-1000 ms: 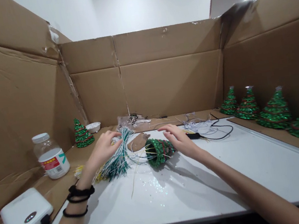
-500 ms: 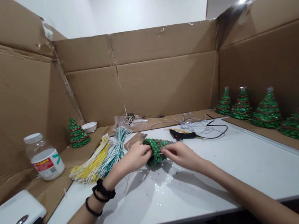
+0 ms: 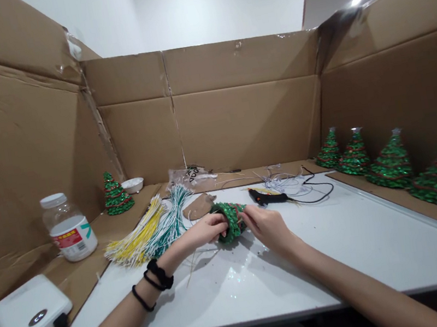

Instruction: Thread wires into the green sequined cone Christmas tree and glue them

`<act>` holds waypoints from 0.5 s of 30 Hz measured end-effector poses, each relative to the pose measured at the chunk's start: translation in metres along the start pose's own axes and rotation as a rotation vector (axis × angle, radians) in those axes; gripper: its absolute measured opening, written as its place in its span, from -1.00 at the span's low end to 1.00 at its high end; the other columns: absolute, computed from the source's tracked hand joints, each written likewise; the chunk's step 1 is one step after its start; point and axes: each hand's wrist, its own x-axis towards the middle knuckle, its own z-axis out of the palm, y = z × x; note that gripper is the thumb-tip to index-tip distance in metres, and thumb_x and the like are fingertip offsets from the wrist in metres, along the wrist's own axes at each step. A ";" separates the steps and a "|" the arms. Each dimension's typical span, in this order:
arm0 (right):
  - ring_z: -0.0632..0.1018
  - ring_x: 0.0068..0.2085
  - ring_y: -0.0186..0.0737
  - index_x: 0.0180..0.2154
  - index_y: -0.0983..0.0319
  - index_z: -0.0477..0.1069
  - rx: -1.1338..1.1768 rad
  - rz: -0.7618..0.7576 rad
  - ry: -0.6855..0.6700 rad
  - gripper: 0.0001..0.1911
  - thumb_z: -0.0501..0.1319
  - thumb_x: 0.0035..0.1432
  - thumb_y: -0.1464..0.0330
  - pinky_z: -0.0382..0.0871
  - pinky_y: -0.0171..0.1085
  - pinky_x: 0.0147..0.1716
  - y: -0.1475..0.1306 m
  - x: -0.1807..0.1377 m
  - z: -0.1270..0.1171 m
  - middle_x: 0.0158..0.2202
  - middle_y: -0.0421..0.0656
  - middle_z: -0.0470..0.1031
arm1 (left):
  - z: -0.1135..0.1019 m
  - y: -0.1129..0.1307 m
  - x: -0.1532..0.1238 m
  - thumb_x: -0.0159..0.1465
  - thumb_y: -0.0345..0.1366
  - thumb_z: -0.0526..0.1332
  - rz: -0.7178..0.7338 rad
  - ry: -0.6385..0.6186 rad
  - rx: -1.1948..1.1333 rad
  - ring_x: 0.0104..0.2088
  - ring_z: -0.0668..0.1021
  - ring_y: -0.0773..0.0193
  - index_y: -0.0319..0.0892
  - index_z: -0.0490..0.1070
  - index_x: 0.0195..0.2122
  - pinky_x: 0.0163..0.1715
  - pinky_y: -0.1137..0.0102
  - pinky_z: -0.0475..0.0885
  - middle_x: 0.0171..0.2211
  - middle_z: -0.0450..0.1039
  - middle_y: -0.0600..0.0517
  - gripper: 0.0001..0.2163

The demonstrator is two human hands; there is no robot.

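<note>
A small green beaded Christmas tree (image 3: 233,222) with red strands lies tilted on its side above the white board (image 3: 287,280), its wide base towards the left. My left hand (image 3: 211,227) grips the rim of that base, fingertips reaching inside the hollow. My right hand (image 3: 262,224) is closed at the tree's right side, fingers pinched against the red strand. Its fingers hide the tree's tip. Whether a separate piece is between them I cannot make out.
Left of the hands lie yellow-and-white stems (image 3: 141,236) and green-and-white stems (image 3: 173,220). Behind are a brown card piece (image 3: 199,207) and a black glue gun (image 3: 267,196) with a cord. Several finished trees (image 3: 388,164) line the right side. A plastic jar (image 3: 70,231) and a white box (image 3: 31,316) stand left.
The tree has turned so its base faces me more. My right hand has shifted slightly up and covers the tree's tip. My left hand has moved slightly right at the rim.
</note>
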 end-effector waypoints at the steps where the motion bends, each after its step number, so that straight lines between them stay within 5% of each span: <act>1: 0.32 -0.57 -0.33 -0.50 0.22 0.26 -0.020 -0.001 0.005 -0.64 -0.12 0.32 0.33 0.01 -0.32 -0.54 0.000 0.000 0.001 -0.56 -0.19 0.36 | 0.001 0.000 0.001 0.08 -0.16 0.11 -0.013 -0.001 -0.028 -0.68 0.18 0.47 -0.17 0.23 -0.51 -0.67 0.49 0.05 -0.61 0.22 0.16 -0.81; 5: 0.35 -0.50 -0.26 -0.49 0.23 0.27 -0.088 -0.068 -0.012 -0.66 -0.11 0.31 0.39 0.03 -0.29 -0.48 0.000 0.006 0.002 -0.54 -0.13 0.37 | 0.004 0.000 0.000 0.07 -0.16 0.11 -0.027 0.044 -0.056 -0.70 0.15 0.48 -0.16 0.19 -0.55 -0.69 0.50 0.01 -0.65 0.16 0.18 -0.80; 9: 0.39 -0.39 -0.22 -0.40 0.24 0.31 0.094 -0.085 -0.157 -0.70 -0.10 0.31 0.34 0.16 -0.29 -0.36 0.018 0.020 -0.005 -0.44 -0.12 0.42 | 0.005 -0.001 -0.001 0.06 -0.21 0.10 -0.022 0.055 -0.081 -0.67 0.19 0.48 -0.16 0.19 -0.52 -0.67 0.51 0.06 -0.62 0.18 0.17 -0.85; 11: 0.41 -0.31 -0.22 -0.26 0.25 0.32 0.191 0.024 -0.218 -0.70 -0.15 0.31 0.37 0.21 -0.29 -0.31 0.039 0.028 -0.009 -0.33 -0.12 0.45 | 0.005 -0.004 0.000 0.05 -0.25 0.08 -0.011 0.051 -0.073 -0.63 0.23 0.46 -0.17 0.21 -0.49 -0.64 0.51 0.09 -0.58 0.21 0.15 -0.89; 15: 0.36 -0.05 -0.04 -0.10 0.32 0.35 -0.084 0.248 -0.358 -0.66 0.05 0.06 0.55 0.16 -0.20 -0.13 0.088 0.036 -0.003 -0.09 0.05 0.42 | 0.006 -0.008 0.002 0.05 -0.30 0.06 -0.003 0.059 -0.021 -0.58 0.26 0.41 -0.18 0.22 -0.44 -0.60 0.49 0.13 -0.57 0.17 0.16 -0.92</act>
